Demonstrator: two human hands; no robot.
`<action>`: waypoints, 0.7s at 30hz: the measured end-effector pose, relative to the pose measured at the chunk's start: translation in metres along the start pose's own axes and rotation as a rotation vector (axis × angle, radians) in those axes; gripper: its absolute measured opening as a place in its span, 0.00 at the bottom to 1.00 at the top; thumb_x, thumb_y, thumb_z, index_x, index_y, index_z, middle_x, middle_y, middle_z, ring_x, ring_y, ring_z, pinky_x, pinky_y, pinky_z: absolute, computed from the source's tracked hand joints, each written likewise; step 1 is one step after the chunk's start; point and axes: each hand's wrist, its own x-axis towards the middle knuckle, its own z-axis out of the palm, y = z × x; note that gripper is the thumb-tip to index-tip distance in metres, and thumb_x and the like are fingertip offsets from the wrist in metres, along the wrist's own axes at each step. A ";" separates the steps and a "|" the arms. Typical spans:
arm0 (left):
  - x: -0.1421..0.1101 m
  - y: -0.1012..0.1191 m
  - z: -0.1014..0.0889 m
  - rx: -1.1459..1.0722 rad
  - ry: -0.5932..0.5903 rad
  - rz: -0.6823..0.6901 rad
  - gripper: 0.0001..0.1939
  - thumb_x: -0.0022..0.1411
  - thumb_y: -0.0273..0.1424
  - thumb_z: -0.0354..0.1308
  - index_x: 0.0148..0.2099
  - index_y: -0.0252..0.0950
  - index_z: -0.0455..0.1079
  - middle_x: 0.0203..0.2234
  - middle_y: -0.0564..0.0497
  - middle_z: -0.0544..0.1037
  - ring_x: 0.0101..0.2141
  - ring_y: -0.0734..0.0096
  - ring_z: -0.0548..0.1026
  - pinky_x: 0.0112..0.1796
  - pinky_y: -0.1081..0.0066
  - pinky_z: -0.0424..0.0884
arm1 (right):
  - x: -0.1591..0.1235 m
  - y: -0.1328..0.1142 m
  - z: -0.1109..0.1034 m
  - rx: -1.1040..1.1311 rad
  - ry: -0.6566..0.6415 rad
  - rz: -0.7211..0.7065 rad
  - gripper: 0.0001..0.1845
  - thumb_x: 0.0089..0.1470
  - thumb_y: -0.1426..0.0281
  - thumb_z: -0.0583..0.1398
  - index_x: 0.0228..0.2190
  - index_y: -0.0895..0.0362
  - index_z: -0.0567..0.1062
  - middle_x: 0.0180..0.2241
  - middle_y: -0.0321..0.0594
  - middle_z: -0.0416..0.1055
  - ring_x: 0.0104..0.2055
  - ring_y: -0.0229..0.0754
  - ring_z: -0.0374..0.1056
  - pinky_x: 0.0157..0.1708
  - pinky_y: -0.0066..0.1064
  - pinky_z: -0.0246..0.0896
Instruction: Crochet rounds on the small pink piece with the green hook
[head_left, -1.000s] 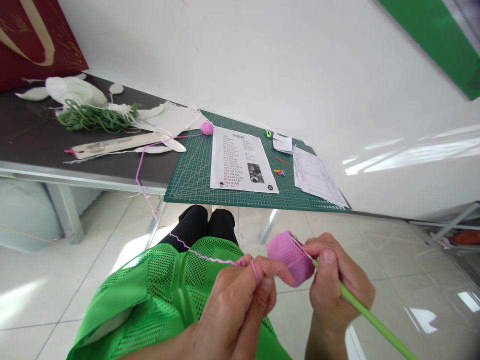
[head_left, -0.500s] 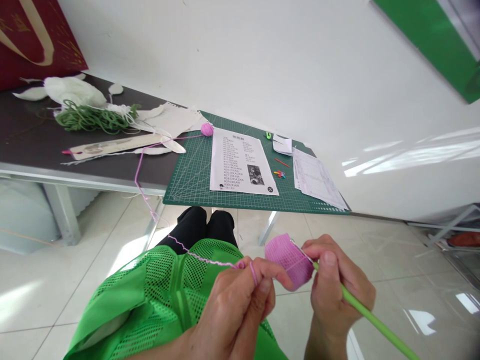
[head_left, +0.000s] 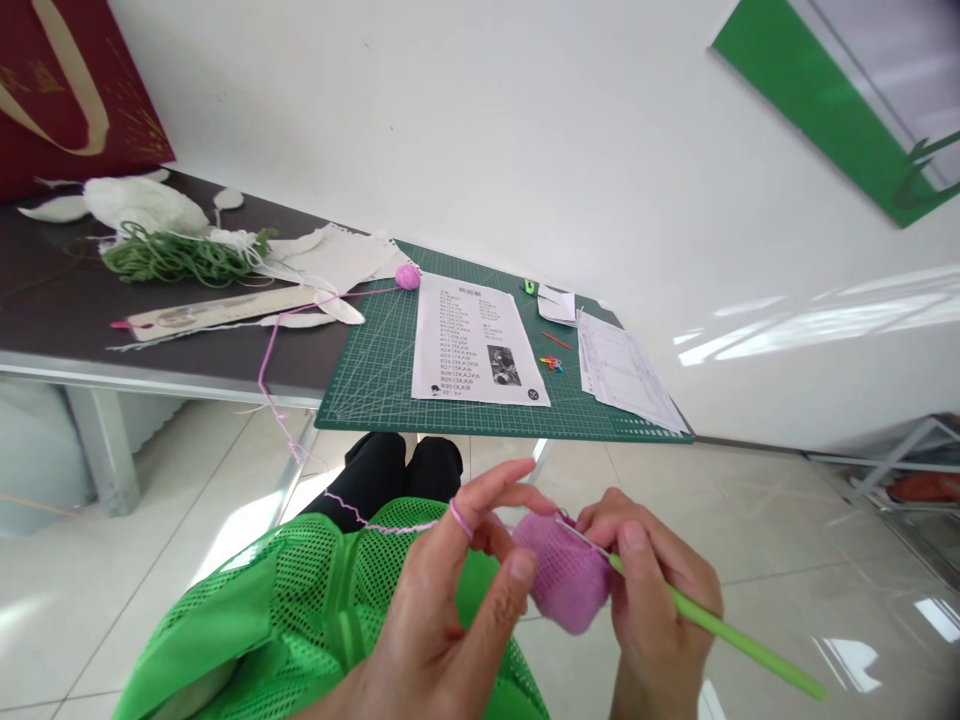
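My right hand [head_left: 660,580] grips a crochet hook [head_left: 739,640] with a green handle. Its metal shaft runs along the top edge of a pink crochet piece [head_left: 566,575], and the right fingers also touch that piece. To the left is my left hand [head_left: 465,590], thumb and fingers apart. Pink yarn [head_left: 382,528] loops round one of its fingers. A left fingertip reaches the piece's upper edge by the hook tip; whether it presses there I cannot tell. From this hand the yarn trails up to a small pink ball [head_left: 407,277] on the green cutting mat [head_left: 367,385].
A printed pattern sheet [head_left: 480,340], small coloured stitch markers [head_left: 552,364], a red needle-like stick [head_left: 556,340] and papers [head_left: 630,370] lie on the mat. Green yarn [head_left: 180,255], white fluffy material [head_left: 146,205] and a ruler-like strip [head_left: 217,312] rest on the dark table.
My left hand has loosened from its pinch, its fingers spreading and lifting. The crochet piece and the right hand with the hook have shifted slightly left and down in view.
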 end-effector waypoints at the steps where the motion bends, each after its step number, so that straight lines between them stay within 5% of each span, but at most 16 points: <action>1: 0.000 0.000 0.000 0.037 0.010 -0.014 0.27 0.77 0.30 0.58 0.70 0.63 0.62 0.53 0.55 0.79 0.33 0.74 0.72 0.39 0.72 0.72 | -0.001 -0.001 0.001 0.002 -0.005 0.027 0.21 0.70 0.64 0.56 0.25 0.56 0.74 0.25 0.38 0.70 0.27 0.38 0.67 0.25 0.31 0.56; 5: 0.001 -0.001 0.001 0.077 0.056 -0.102 0.34 0.71 0.33 0.66 0.72 0.61 0.62 0.54 0.51 0.81 0.29 0.72 0.72 0.45 0.63 0.71 | -0.003 -0.001 0.004 0.019 -0.047 0.025 0.21 0.70 0.64 0.56 0.25 0.55 0.73 0.23 0.36 0.67 0.26 0.37 0.64 0.24 0.30 0.54; 9: 0.004 0.001 0.004 -0.003 0.076 -0.192 0.38 0.67 0.33 0.69 0.74 0.57 0.61 0.46 0.50 0.83 0.27 0.71 0.71 0.39 0.65 0.71 | -0.003 -0.002 0.004 -0.001 -0.059 0.022 0.21 0.71 0.64 0.55 0.25 0.55 0.72 0.23 0.35 0.65 0.25 0.36 0.62 0.24 0.30 0.52; 16: 0.010 -0.002 0.003 -0.078 -0.055 -0.296 0.52 0.68 0.37 0.69 0.80 0.58 0.38 0.43 0.50 0.83 0.25 0.75 0.65 0.29 0.73 0.68 | -0.005 -0.003 0.004 0.012 -0.096 0.023 0.20 0.71 0.65 0.54 0.27 0.55 0.73 0.24 0.33 0.64 0.26 0.34 0.62 0.25 0.30 0.52; 21: 0.011 -0.007 0.001 -0.144 -0.135 -0.293 0.53 0.68 0.36 0.68 0.79 0.60 0.35 0.40 0.52 0.82 0.25 0.76 0.62 0.29 0.74 0.65 | -0.006 0.000 0.001 0.010 -0.146 -0.027 0.18 0.71 0.68 0.55 0.27 0.55 0.73 0.24 0.33 0.64 0.26 0.34 0.62 0.25 0.29 0.53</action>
